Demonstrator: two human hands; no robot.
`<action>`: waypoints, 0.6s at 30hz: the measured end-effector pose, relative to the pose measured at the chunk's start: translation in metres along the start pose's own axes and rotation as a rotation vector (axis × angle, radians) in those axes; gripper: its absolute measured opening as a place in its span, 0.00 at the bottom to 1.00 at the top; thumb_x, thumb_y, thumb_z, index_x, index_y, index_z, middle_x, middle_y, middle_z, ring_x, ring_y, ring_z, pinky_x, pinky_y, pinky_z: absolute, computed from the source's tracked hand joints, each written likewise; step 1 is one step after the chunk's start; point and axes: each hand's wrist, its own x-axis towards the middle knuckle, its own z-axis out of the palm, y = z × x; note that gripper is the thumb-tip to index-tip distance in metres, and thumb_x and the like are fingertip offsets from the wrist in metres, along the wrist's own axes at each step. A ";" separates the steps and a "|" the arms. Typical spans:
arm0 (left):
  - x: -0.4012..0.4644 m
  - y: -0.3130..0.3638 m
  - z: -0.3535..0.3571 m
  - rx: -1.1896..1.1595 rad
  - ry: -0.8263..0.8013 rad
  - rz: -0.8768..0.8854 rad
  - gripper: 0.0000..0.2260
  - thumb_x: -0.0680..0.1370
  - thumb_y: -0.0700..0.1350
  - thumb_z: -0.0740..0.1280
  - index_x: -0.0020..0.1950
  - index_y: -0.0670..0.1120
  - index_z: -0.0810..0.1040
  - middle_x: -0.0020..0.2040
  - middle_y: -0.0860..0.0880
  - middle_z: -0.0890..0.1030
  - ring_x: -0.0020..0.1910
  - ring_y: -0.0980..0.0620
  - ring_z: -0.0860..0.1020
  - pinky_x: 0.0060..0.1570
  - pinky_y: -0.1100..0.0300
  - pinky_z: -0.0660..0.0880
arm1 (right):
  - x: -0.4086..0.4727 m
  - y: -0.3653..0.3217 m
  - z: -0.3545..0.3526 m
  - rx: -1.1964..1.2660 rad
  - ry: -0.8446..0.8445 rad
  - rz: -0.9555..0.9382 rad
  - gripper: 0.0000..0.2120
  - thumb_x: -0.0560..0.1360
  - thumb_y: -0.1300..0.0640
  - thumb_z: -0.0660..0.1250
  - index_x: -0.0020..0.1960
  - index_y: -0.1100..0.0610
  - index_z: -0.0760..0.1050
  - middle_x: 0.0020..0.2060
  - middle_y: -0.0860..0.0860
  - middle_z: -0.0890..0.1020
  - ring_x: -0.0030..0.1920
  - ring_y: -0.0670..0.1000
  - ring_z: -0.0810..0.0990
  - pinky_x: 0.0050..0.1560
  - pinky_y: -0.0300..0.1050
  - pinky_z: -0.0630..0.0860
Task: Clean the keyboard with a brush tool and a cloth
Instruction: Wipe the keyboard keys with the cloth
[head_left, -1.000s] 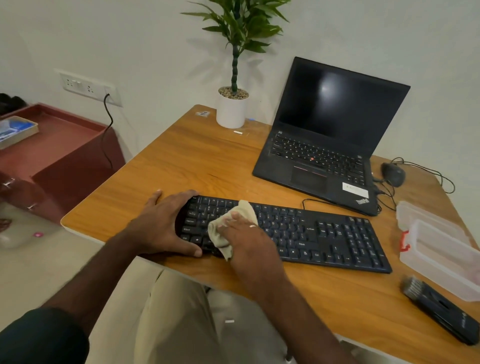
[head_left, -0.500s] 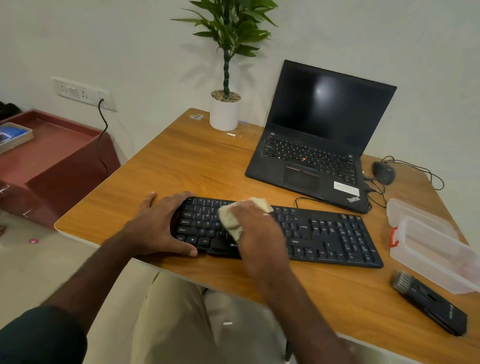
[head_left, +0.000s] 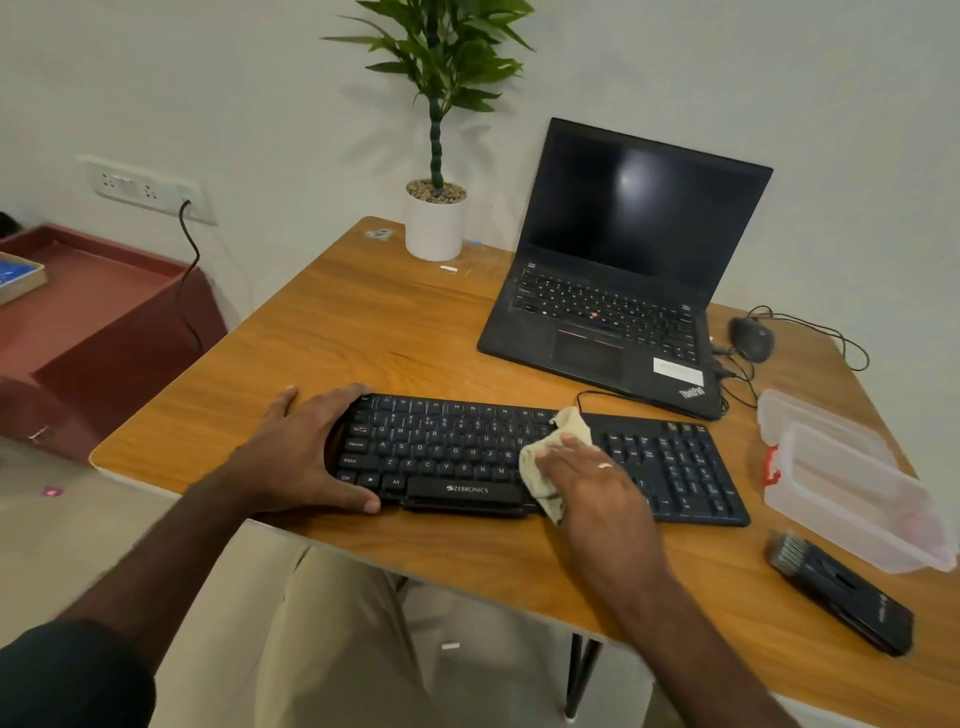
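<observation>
A black keyboard (head_left: 457, 452) lies near the front edge of the wooden table (head_left: 363, 332). My left hand (head_left: 306, 452) grips its left end, thumb at the front edge and fingers over the top corner. My right hand (head_left: 597, 478) presses a crumpled cream cloth (head_left: 550, 457) onto the keys just right of the keyboard's middle. The cloth sticks out from under my fingers towards the far side and the left. A black brush tool (head_left: 841, 592) lies on the table at the front right, bristles pointing away from me.
An open black laptop (head_left: 613, 291) stands behind the keyboard. A potted plant (head_left: 436, 218) sits at the back edge, a mouse (head_left: 750, 338) with cables at the right. Right of the keyboard is a clear plastic box (head_left: 852, 483). A red cabinet (head_left: 104, 312) stands left of the table.
My right hand has slid the cloth rightward along the keys, from the left part to right of the middle. My left hand has stayed on the keyboard's left end.
</observation>
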 end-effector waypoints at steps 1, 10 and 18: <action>0.000 0.000 0.000 0.003 0.000 -0.002 0.60 0.52 0.82 0.67 0.79 0.61 0.51 0.75 0.58 0.66 0.73 0.61 0.61 0.78 0.47 0.37 | -0.002 0.008 -0.005 -0.008 -0.005 0.022 0.26 0.78 0.59 0.69 0.74 0.51 0.69 0.74 0.51 0.71 0.76 0.51 0.66 0.74 0.45 0.52; 0.001 0.002 -0.001 0.000 -0.002 -0.005 0.60 0.53 0.81 0.68 0.79 0.61 0.51 0.72 0.62 0.64 0.69 0.65 0.59 0.78 0.48 0.35 | 0.013 0.000 -0.005 0.169 0.158 0.157 0.22 0.75 0.67 0.67 0.68 0.55 0.76 0.67 0.54 0.78 0.68 0.54 0.76 0.71 0.52 0.69; 0.001 0.002 -0.001 0.000 -0.006 -0.014 0.60 0.53 0.81 0.68 0.79 0.62 0.51 0.70 0.65 0.63 0.72 0.62 0.62 0.78 0.48 0.36 | -0.005 0.010 0.008 0.041 0.114 0.036 0.25 0.68 0.63 0.78 0.64 0.54 0.80 0.63 0.53 0.81 0.66 0.53 0.79 0.68 0.49 0.64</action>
